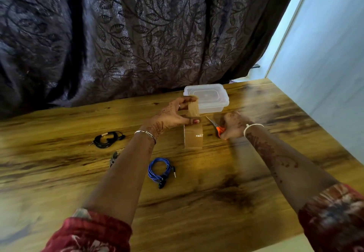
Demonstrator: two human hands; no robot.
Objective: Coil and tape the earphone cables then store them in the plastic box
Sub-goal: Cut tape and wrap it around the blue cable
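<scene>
While the left hand [171, 116] pinches the brown packing-tape strip [194, 109] upright, the right hand [233, 125] grips orange-handled scissors [218, 128] just beside it, blades pointing leftward at it.

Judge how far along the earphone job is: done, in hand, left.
Done: black earphones and blue earphones lie coiled. In hand: left hand holds a tape strip above the roll; right hand grips scissors. Left: cutting, binding coils, storing them in the lidded plastic box.
</scene>
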